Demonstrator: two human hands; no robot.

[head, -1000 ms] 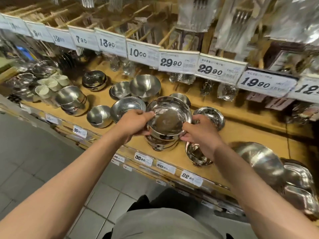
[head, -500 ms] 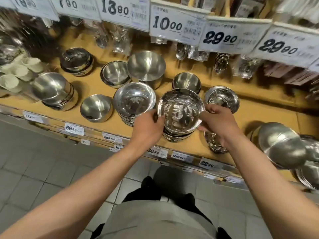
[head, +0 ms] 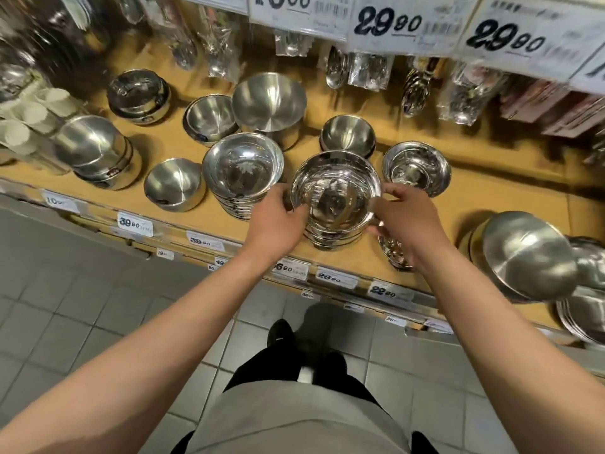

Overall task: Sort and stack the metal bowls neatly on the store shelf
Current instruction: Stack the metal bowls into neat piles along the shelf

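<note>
Warm overhead light lit the tan wooden shelf (head: 327, 270) brightly. Glare streaked the shiny steel bowl stack (head: 337, 198) at its centre. Motion blur smeared the white price tags (head: 406, 24) above it. Wide-angle distortion bent the shelf's front edge.

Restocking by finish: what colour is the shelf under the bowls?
Tan, wood-toned shelf; bowls shiny silver. Head view.

Upper price tags (head: 388, 24) read 29.90 twice (another partly cropped); shelf-edge labels (head: 329, 277) show 39.90, 26.90, 22.90.
</note>
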